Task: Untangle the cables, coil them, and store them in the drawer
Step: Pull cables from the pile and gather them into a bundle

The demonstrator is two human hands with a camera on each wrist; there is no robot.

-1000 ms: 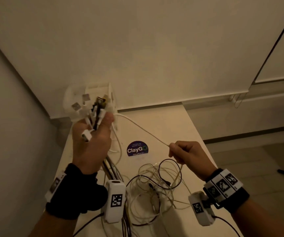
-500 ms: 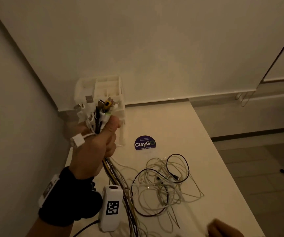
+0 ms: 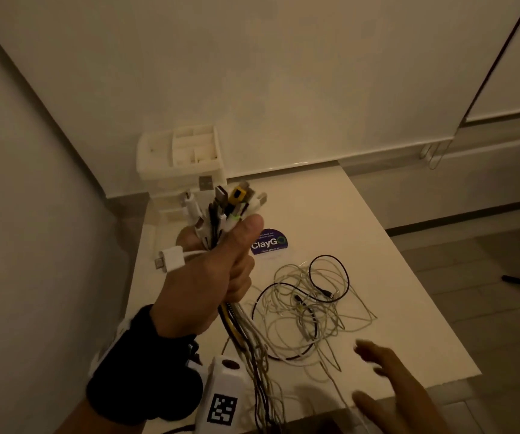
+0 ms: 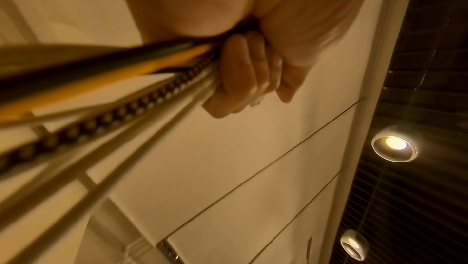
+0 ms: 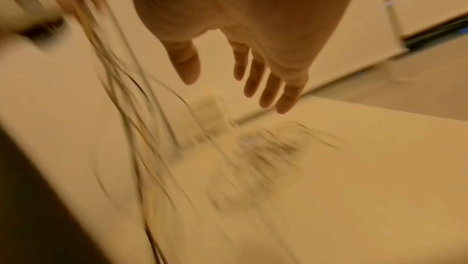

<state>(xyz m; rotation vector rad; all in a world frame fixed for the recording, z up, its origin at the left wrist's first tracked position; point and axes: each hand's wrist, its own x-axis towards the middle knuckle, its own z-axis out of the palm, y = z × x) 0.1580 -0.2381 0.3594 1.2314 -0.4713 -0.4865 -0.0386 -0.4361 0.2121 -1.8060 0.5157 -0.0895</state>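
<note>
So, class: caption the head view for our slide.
Left hand grips bundled multicoloured cable ends; open right hand nears tangled thin cables.

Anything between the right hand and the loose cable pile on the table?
Nothing visible. The right hand hovers open at the table's near edge, apart from the cable pile. The left hand grips the plug bundle off to the side.

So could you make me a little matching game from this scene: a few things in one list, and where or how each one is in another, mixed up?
Things:
1. left hand
2. right hand
3. tangle of thin cables
4. white organizer

States:
a. lying loose on the table
b. at the table's far corner by the wall
c. open, holding nothing
d. gripping a bundle of cable ends

Pairs: 1-d, 2-c, 3-a, 4-b
</note>
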